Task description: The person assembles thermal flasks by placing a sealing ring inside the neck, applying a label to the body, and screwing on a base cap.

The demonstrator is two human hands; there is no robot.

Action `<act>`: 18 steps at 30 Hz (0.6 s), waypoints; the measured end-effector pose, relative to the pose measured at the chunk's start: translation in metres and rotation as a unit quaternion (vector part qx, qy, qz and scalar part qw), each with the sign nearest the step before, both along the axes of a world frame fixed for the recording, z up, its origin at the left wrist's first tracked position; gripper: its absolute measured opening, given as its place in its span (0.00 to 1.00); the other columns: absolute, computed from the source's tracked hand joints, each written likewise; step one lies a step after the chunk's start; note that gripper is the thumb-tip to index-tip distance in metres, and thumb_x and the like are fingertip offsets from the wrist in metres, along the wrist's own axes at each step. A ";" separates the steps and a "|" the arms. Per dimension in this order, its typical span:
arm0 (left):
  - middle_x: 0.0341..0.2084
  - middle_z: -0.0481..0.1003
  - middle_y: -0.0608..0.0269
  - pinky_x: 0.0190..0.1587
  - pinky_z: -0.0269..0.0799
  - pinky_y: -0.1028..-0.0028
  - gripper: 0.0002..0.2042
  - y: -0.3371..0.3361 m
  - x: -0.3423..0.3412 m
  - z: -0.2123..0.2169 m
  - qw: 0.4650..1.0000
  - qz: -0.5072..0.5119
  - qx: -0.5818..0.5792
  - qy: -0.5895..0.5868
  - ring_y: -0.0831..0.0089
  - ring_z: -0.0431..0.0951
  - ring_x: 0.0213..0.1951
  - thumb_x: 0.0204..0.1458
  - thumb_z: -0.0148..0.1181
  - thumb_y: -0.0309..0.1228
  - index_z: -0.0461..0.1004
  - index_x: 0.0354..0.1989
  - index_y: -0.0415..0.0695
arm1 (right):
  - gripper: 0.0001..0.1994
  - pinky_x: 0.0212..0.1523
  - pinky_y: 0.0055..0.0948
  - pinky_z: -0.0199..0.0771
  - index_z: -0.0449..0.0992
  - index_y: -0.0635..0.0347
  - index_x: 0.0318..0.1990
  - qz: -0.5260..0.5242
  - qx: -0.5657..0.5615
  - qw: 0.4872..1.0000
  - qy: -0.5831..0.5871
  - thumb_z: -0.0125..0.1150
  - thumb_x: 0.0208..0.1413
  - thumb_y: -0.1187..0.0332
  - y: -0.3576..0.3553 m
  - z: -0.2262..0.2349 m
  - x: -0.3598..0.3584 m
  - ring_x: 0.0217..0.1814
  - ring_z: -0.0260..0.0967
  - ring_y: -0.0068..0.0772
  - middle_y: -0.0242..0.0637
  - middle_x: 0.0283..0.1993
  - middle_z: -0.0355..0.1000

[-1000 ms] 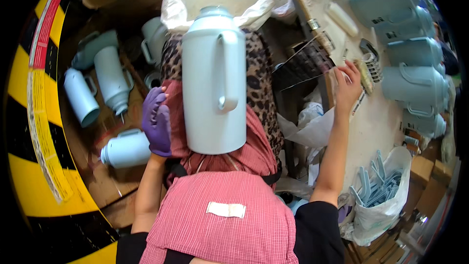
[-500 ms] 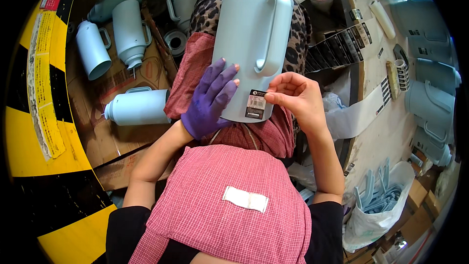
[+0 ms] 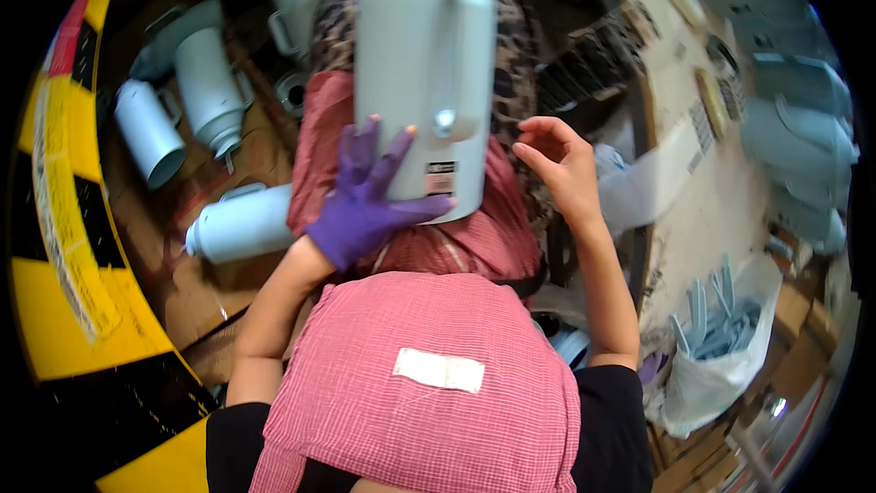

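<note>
- Big pale blue jug sits top centre of the frame, lying on the person's lap with its lid end pointing up and away and its base toward the body.
- The jug's handle faces the camera, running down the right side of the body to a small round fixing near the bottom.
- There's a small sticker low on the jug, just under the handle end, near the base.
- Left hand, in a purple glove, is spread flat against the lower left of the jug, fingers fanned and the thumb running along under the base. Open palm pressing on it, not wrapped round it.
- Right hand is bare, right of centre, just beside the jug's lower right edge but not touching it. Fingers loosely curled, half open, holding nothing that I can see.
- Under the jug there's a red cloth over the lap, and a leopard-print fabric shows further up either side.
- A pink checked apron with a white patch fills the bottom centre.
- Upper left of the frame: a bunch of the same pale blue jug bodies lying on a brown cardboard sheet, one more on its side just left of the gloved hand.
- Far left edge is a yellow and black striped floor marking.
- Right side has a counter, with more pale blue pieces stacked at the upper right.
- Lower right: a white bag with pale blue handle parts sticking out.
</note>
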State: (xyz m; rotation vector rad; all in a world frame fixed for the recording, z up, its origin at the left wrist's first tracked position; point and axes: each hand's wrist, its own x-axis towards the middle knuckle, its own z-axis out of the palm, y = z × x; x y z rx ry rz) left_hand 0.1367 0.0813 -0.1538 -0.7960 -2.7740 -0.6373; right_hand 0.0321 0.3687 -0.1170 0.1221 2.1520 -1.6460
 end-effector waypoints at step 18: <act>0.68 0.66 0.58 0.69 0.55 0.71 0.12 -0.098 -0.312 -0.012 0.883 -0.002 0.374 -0.284 0.67 0.62 0.68 0.68 0.50 0.28 0.74 0.54 0.37 | 0.12 0.65 0.34 0.62 0.87 0.51 0.45 -0.156 0.403 0.844 0.318 0.72 0.52 0.64 0.305 -0.015 -0.049 0.62 0.63 0.36 0.27 0.55 0.76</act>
